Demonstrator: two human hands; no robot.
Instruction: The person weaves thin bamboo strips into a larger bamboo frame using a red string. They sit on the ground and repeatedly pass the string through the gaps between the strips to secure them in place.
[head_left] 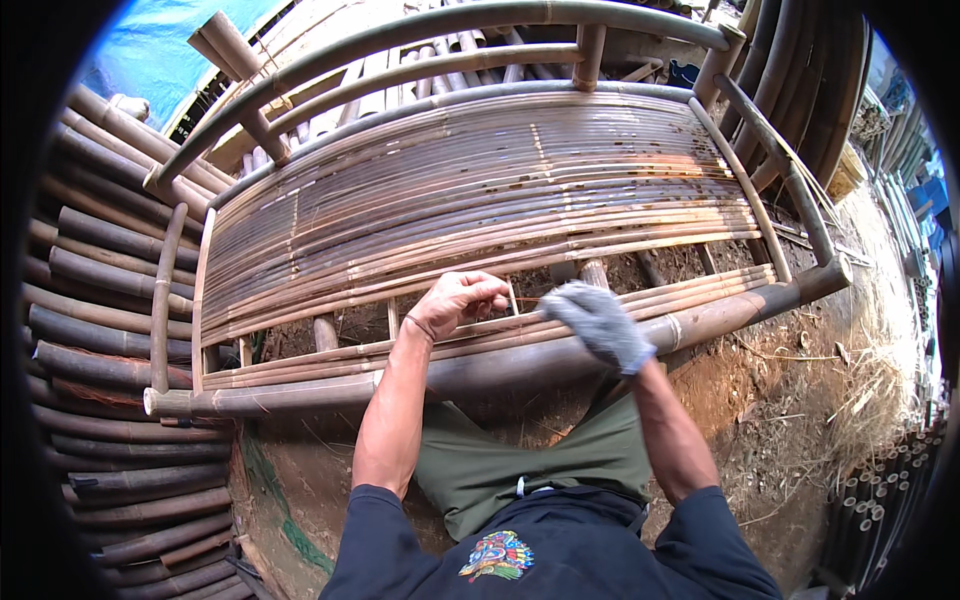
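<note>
Over the gap near the front of a bamboo bench (pixel 640 335), both hands meet with a thin reddish-brown strand (pixel 525 298) stretched between them. My left hand (pixel 460 303) is bare, its fingers closed in a pinch at one end of the strand. A grey knitted glove covers my right hand (pixel 598 322), slightly blurred, with fingers drawn together where the strand reaches them. Long split-bamboo slats (pixel 440 190) form the seat. A narrower bundle of slats (pixel 310 368) runs along the thick front pole, below my hands, and short crosspieces show in the gap.
Dark bamboo poles (pixel 130 445) lie stacked at the left. More long poles (pixel 800 90) stand at the back right, and cut bamboo ends (pixel 868 500) show at the lower right. Straw (pixel 865 395) litters the dirt floor. A blue tarp (pixel 165 55) hangs at the far left.
</note>
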